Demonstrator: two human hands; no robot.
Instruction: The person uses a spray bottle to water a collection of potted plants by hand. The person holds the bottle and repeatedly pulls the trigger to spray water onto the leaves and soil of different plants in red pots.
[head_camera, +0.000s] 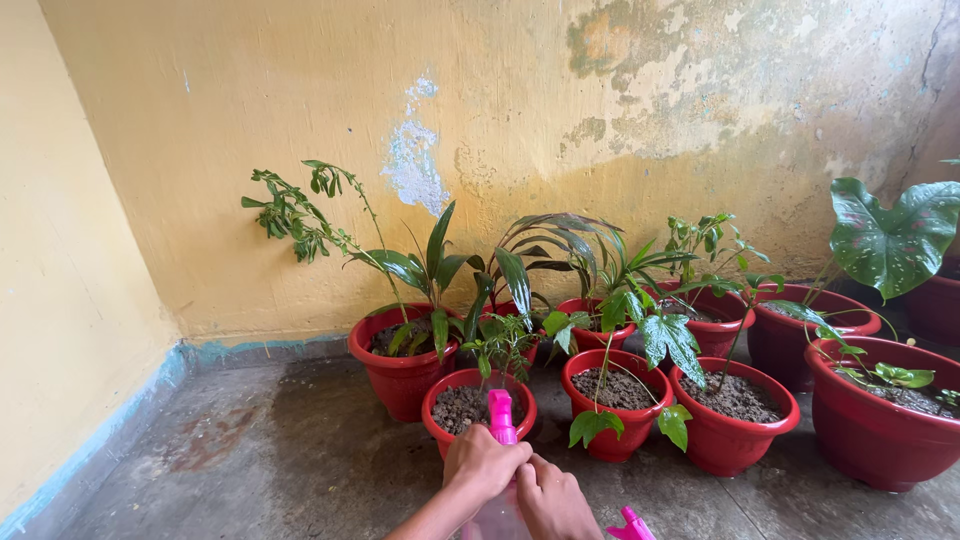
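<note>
Spray bottle (500, 490), pink-topped with a clear body, upright at the bottom edge, lower part cut off by the frame. Left hand (483, 466) wrapped closed around its neck; right hand (549, 500) closed against the bottle's side, fingers mostly hidden, grip hard to confirm. Pink nozzle (499, 413) aimed toward a small red pot (478, 402) of soil with a seedling. Second pink sprayer trigger (631, 525) just right, barely in view. More red pots (729, 420) beyond, against a stained yellow wall (560, 110).
</note>
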